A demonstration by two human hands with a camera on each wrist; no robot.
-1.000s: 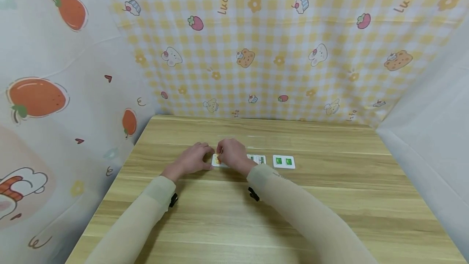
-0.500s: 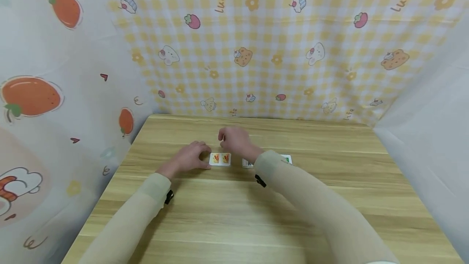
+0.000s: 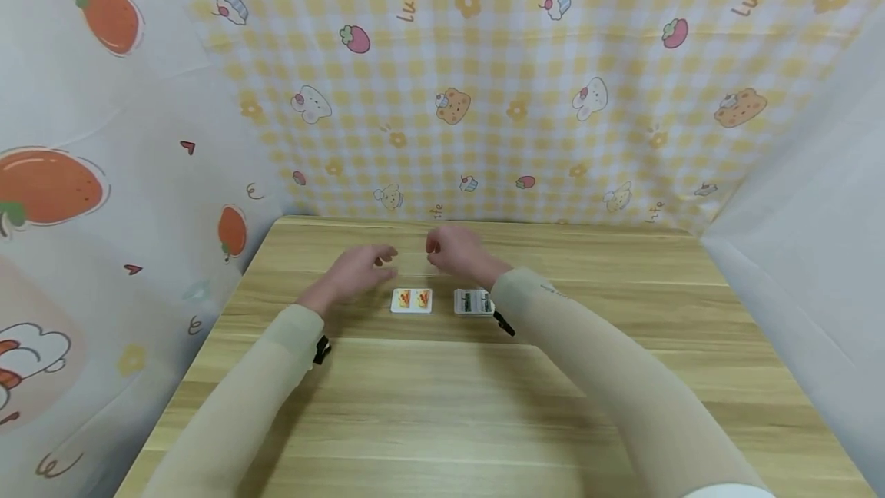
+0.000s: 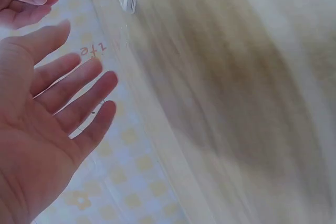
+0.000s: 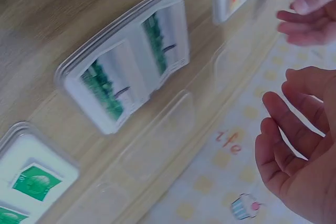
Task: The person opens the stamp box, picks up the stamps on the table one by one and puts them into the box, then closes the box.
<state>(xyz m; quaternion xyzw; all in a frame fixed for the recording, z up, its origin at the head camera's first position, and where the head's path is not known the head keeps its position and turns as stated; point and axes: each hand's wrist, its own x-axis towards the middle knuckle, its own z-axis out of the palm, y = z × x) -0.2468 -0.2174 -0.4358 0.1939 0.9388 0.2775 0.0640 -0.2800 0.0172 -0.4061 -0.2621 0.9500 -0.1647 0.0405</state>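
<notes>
A left stack of white cards (image 3: pixel 411 300) with two orange-red pictures lies on the table; its thick edge shows in the left wrist view. Beside it is a middle stack (image 3: pixel 464 302) with grey-green landscape pictures, partly behind my right sleeve. In the right wrist view a third stack (image 5: pixel 58 161) bears green pictures; my arm hides it in the head view. My left hand (image 3: pixel 359 269) hovers behind and left of the left stack, fingers spread, holding nothing. Above the table behind the stacks, my right hand (image 3: pixel 459 248) has loosely bent fingers and holds nothing.
Clear, flat rectangular plastic pieces (image 5: pixel 157 129) lie behind the stacks, hard to see. A wooden table (image 3: pixel 442 406) spreads beneath. A yellow checked cloth (image 3: pixel 484 60) hangs at the back edge, with white cloths at both sides.
My right hand has left the left stack and moved back and slightly right, uncovering its pictures. My left hand has lifted off that stack's left edge, its fingers opening out.
</notes>
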